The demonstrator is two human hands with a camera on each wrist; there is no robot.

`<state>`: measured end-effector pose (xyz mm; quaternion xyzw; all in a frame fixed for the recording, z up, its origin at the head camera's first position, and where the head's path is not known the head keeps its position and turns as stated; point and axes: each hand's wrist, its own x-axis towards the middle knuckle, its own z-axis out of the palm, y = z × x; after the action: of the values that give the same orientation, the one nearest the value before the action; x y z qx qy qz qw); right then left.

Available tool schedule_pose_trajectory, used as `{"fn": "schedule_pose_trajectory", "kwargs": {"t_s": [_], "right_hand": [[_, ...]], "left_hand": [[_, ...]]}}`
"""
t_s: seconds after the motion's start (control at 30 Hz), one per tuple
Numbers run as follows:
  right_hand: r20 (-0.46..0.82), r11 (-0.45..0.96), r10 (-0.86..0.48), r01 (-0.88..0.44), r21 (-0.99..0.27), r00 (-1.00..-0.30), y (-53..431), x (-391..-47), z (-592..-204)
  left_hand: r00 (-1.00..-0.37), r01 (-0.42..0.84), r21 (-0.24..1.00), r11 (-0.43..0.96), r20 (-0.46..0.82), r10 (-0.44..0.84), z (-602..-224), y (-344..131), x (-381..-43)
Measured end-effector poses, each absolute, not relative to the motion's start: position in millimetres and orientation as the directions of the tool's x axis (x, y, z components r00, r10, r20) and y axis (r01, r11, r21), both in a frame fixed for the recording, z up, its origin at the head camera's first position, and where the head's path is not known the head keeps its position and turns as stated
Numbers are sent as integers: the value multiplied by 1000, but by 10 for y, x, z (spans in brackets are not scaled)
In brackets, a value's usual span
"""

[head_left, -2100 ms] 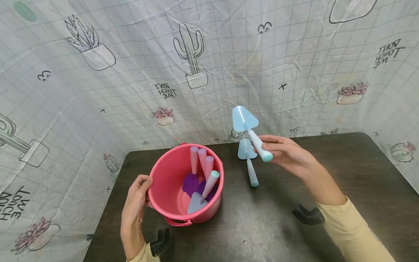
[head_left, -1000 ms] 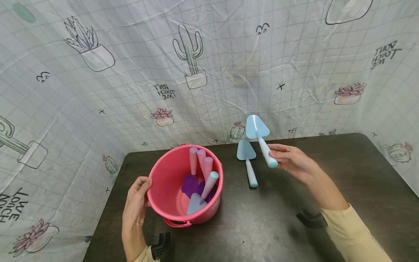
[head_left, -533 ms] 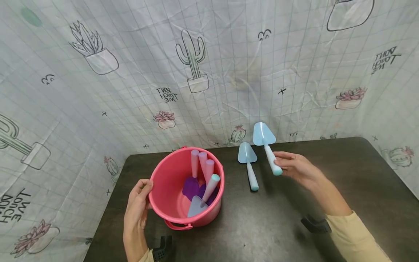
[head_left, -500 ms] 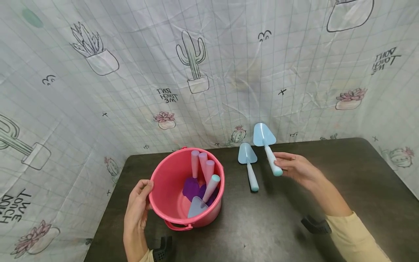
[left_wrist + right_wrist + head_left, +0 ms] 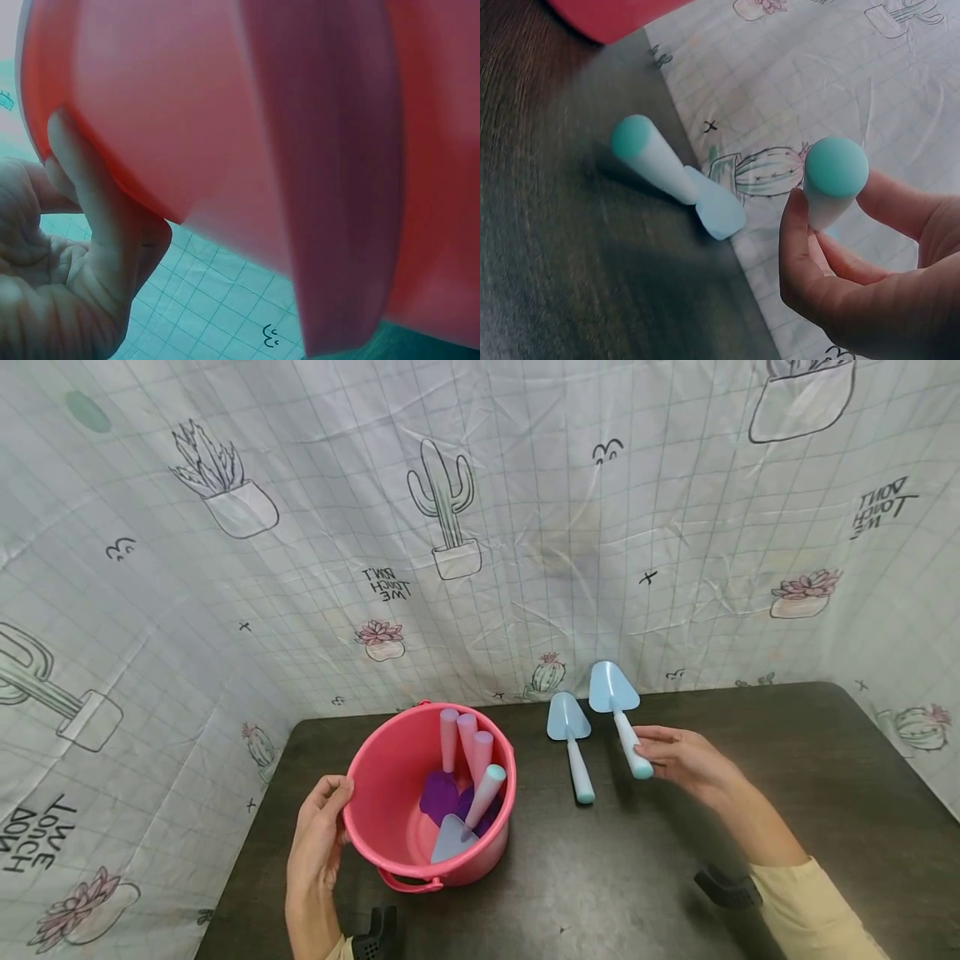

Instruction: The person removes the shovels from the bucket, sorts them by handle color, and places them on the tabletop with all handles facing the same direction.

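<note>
A pink-red bucket (image 5: pixel 390 777) stands at the left of the table, its rim pinched at the left side by my left hand (image 5: pixel 317 839). In the left wrist view its wall fills most of the frame beside the thumb. My right hand (image 5: pixel 686 766) pinches the white handle of a light blue toy trowel (image 5: pixel 615 689), held with its blade toward the back wall. The handle's mint end cap (image 5: pixel 836 166) faces the right wrist camera. Just left of it, a second light blue trowel (image 5: pixel 569 718) lies on the table, handle toward me.
Inside the bucket, several purple-handled tools (image 5: pixel 448 739) lean on the far right wall, near a grey-blue trowel (image 5: pixel 487 789) with a mint-tipped handle. The dark table (image 5: pixel 570 893) backs onto a cactus-print cloth (image 5: pixel 525 527).
My right hand has moved right and down with its trowel, from over the lying trowel to beside it. My left hand keeps its place on the bucket rim.
</note>
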<state>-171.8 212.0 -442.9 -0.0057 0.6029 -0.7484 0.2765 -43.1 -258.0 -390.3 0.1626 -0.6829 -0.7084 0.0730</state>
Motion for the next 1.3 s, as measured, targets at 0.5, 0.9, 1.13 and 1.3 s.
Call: {"fn": "schedule_pose_trajectory", "kwargs": {"t_s": [0.5,0.9,1.13,1.3], "right_hand": [[-350,45,-346,357,-933,-871,2174,-1719,-4637],[-392,211,-282,342,-916,-876,2161,-1699,-4724],[-397,281,-260,324,-903,-880,2133,-1687,-4726],[-389,305,-266,306,-902,-882,2130,-1677,-4733]], "left_hand": [[-934,-109,993,-53,-121,-337,-3935,-2565,-432],[-930,-109,993,-51,-120,-347,-3952,-2570,-419],[-937,-91,994,-53,-104,-335,-3950,-2570,-421],[-936,-95,994,-60,-109,-334,-3956,-2567,-416]]}}
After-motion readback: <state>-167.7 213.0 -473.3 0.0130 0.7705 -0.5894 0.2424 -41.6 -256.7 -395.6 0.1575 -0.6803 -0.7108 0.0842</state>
